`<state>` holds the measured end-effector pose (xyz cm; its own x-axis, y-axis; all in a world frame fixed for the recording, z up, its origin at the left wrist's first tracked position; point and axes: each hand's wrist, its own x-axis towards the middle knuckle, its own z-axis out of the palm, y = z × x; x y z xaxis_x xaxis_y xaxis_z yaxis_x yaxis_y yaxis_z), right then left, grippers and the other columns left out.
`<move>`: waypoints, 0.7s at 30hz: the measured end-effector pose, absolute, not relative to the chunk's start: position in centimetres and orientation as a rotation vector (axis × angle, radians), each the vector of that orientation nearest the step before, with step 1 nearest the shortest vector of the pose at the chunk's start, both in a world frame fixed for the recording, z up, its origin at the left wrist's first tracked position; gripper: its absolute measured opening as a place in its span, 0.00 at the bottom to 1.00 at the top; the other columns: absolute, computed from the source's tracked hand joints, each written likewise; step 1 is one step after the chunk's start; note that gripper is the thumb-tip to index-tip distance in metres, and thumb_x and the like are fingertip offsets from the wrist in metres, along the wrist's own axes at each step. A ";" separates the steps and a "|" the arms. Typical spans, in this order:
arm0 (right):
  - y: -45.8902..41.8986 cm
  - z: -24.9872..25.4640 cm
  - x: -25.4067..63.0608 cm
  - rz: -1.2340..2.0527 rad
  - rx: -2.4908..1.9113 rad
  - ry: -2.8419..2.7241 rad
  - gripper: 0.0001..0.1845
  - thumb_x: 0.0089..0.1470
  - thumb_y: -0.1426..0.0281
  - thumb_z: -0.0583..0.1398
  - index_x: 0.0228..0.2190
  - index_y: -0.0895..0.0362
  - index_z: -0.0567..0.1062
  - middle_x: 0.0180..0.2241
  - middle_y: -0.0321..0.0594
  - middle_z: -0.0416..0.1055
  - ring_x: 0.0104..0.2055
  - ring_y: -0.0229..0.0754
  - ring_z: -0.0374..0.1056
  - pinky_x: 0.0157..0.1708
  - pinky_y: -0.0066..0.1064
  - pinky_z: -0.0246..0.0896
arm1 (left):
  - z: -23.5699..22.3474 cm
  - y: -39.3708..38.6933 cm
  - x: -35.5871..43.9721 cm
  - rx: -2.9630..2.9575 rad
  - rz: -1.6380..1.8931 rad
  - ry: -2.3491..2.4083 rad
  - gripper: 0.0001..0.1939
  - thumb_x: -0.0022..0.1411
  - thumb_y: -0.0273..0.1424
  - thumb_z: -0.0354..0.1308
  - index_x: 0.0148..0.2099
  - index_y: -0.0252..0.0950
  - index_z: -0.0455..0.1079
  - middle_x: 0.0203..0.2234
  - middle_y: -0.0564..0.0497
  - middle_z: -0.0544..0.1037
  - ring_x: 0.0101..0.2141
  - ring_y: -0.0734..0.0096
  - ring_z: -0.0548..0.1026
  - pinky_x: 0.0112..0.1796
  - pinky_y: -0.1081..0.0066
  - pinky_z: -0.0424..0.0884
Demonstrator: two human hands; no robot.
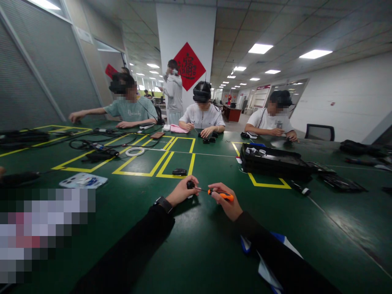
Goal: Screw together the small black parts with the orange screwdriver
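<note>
Left hand: we hold one small black part, frame centre.
Right hand: we grip one orange-black screwdriver, shaft toward it.

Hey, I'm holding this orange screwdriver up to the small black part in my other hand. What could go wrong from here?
The screwdriver in your right hand points toward your left hand, so a slip might jab it. The small black part appears gripped by those fingers alone, so it might twist or drop onto the green table.
</note>
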<state>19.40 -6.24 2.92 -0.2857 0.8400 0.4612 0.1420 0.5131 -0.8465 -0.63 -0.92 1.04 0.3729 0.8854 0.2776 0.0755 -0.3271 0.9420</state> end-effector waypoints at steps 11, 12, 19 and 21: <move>-6.4 2.6 19.3 0.972 -0.815 -1.670 0.07 0.47 0.70 0.58 0.31 0.57 0.65 0.28 0.37 0.67 0.25 0.34 0.65 0.27 0.28 0.61 | 1.2 -1.0 -0.6 1.734 1.057 0.854 0.14 0.48 0.33 0.60 0.36 0.34 0.62 0.25 0.55 0.70 0.25 0.75 0.72 0.31 0.72 0.66; -6.4 2.6 19.3 0.955 -0.817 -1.683 0.07 0.47 0.70 0.58 0.31 0.57 0.65 0.29 0.37 0.67 0.26 0.35 0.65 0.27 0.28 0.61 | 1.3 -1.1 -0.6 1.733 1.061 0.853 0.14 0.48 0.33 0.60 0.36 0.34 0.62 0.25 0.55 0.70 0.25 0.75 0.72 0.30 0.72 0.65; -6.6 2.9 19.5 0.862 -0.826 -1.731 0.08 0.47 0.69 0.58 0.32 0.57 0.68 0.31 0.39 0.68 0.30 0.37 0.65 0.31 0.30 0.61 | 1.2 -1.0 -0.6 1.689 1.070 0.851 0.13 0.49 0.32 0.59 0.36 0.34 0.61 0.25 0.55 0.70 0.25 0.74 0.72 0.31 0.72 0.66; -6.6 2.9 19.6 0.847 -0.822 -1.725 0.08 0.47 0.69 0.58 0.32 0.57 0.68 0.31 0.39 0.68 0.30 0.38 0.65 0.31 0.30 0.61 | 1.2 -1.1 -0.6 1.697 1.062 0.854 0.13 0.48 0.32 0.59 0.36 0.34 0.61 0.25 0.55 0.70 0.25 0.74 0.72 0.31 0.72 0.66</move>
<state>19.64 -6.61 2.91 -0.2647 0.8373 0.4783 0.1335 0.5230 -0.8418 -0.62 -1.07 1.23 0.3848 0.8813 0.2744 0.0789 -0.3276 0.9415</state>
